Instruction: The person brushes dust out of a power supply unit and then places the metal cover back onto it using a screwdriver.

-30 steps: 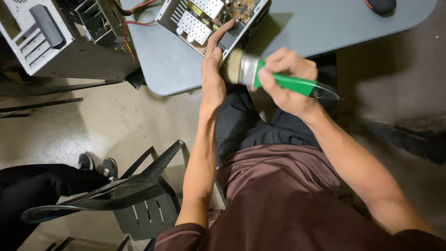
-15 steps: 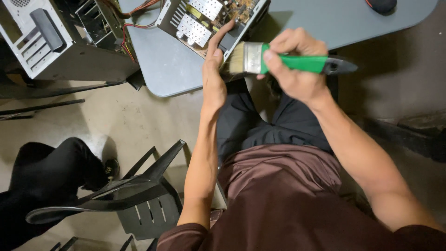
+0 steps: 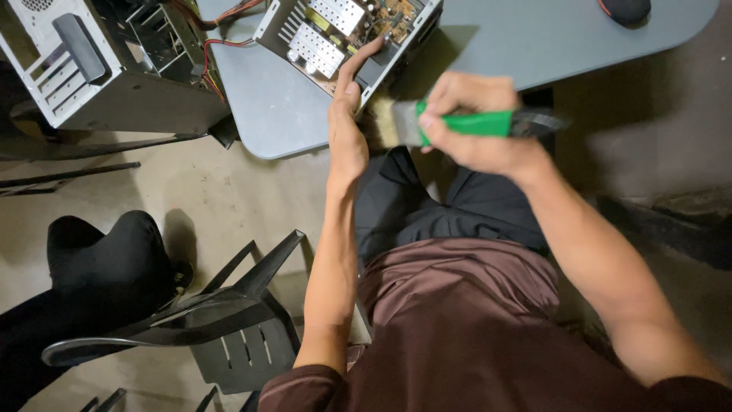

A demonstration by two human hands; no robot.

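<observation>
Right hand [image 3: 476, 122] grips a green-handled brush [image 3: 457, 123] (blurred) beside left hand [image 3: 347, 130].

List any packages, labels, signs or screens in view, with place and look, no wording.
None show: no package, label, sign or screen can be made out.
Nearest in kind: open power supply unit, on the grey table by the left hand, metal box with bare circuit board.
Computer case, far left, white front, dark side.

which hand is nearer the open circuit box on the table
Left. The left hand touches the circuit box at its edge; the right hand, holding the green brush, sits just below it.
</observation>
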